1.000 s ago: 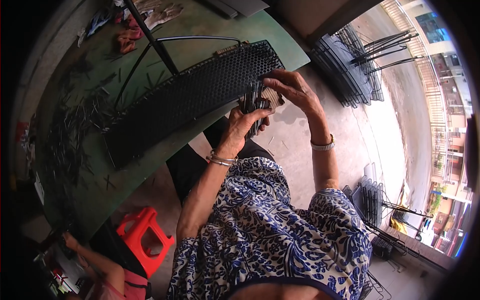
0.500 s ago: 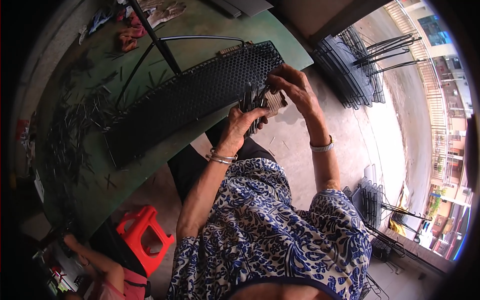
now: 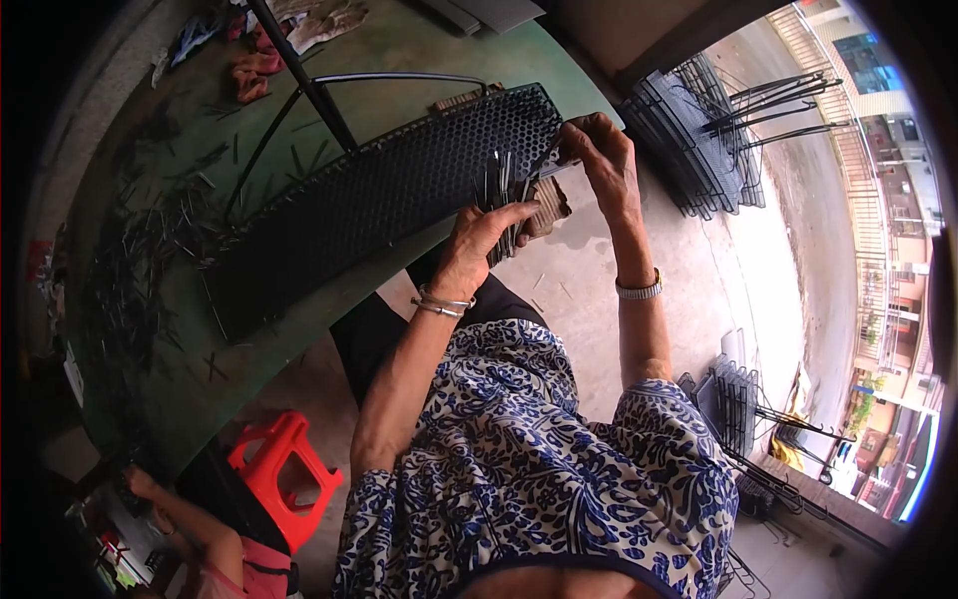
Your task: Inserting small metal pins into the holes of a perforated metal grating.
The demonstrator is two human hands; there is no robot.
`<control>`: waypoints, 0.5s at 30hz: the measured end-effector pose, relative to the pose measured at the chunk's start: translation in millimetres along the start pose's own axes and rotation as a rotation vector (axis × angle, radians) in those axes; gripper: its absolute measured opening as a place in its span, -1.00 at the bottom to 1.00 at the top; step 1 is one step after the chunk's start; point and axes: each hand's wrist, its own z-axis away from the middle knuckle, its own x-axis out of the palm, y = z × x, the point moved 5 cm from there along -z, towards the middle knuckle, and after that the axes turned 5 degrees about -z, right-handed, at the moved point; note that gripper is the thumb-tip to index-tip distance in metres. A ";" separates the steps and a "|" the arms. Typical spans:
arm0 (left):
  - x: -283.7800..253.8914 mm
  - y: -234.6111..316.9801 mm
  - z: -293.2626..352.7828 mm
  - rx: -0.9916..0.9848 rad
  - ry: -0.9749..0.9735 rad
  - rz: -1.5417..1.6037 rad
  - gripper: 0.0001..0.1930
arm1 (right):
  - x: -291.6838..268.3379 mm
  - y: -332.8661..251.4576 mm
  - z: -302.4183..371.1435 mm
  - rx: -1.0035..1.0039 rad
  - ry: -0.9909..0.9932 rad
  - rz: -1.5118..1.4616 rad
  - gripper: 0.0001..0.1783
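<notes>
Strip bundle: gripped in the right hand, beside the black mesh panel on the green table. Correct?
Wrong hand. The head view shows the strip bundle gripped in the left hand; the right hand is near the panel's right end. The rest stands: it's beside the black mesh panel on the green table.

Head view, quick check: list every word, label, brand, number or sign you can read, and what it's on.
No text can be read.
Long black perforated mesh panel: none visible.
Thin dark metal-looking strips in the grip of the bare left hand: none visible.
Distant pale building fronts outside: too small and blurred to tell.
</notes>
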 end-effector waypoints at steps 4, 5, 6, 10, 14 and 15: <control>1.2 7.2 -0.3 -0.056 -0.042 0.053 -0.78 | 3.2 3.1 -6.9 0.028 -0.036 -0.084 -0.74; 1.0 9.6 -0.2 -0.031 -0.064 0.069 -0.77 | 5.2 4.0 -7.6 0.049 -0.030 -0.102 -0.74; -0.2 10.1 0.8 -0.027 -0.058 0.072 -0.77 | 7.8 4.3 -8.2 0.049 -0.037 -0.104 -0.74; 0.8 5.5 -6.8 0.014 0.014 0.011 -0.77 | -5.8 9.7 -5.0 0.051 0.036 -0.124 -0.78; -4.7 6.6 -2.3 0.001 0.026 0.011 -0.79 | -7.6 3.7 -11.9 -0.108 0.201 -0.094 -0.81; -4.3 7.4 -1.5 0.002 0.024 0.012 -0.79 | -10.0 7.7 -13.9 -0.165 0.244 -0.053 -0.82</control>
